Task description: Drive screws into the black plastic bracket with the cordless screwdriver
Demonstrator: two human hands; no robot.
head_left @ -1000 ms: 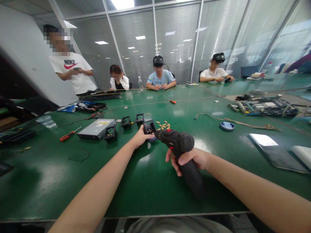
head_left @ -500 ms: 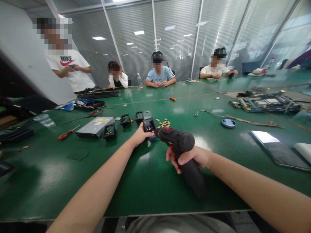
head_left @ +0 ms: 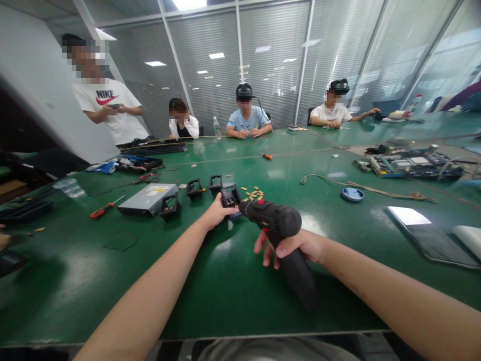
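Observation:
My left hand point(head_left: 217, 213) grips a small black plastic housing point(head_left: 230, 194) with metal pieces inside it, tilted on the green table. In my right hand point(head_left: 296, 245) is a black cordless drill point(head_left: 272, 216) with red details, its handle slanting down toward me. The drill's nose points left at the housing; whether the bit touches it I cannot tell. Just behind the housing lies a loose pile of small brass-coloured plates point(head_left: 254, 193). Left of my left hand stand more black housings of the same kind, one point(head_left: 170, 206) beside a grey disc drive.
The grey disc drive point(head_left: 148, 199) and an orange screwdriver point(head_left: 106, 207) lie to the left. A blue round lid point(head_left: 352, 194), a cable point(head_left: 368, 185) and a dark tablet-like slab point(head_left: 428, 233) are on the right. A circuit board assembly point(head_left: 413, 163) lies farther back. Several people are across the table.
My hands, the drill and the housing hold nearly the same place; the fingers on the drill's handle have loosened slightly. Across the table, the person at right has stretched an arm out sideways.

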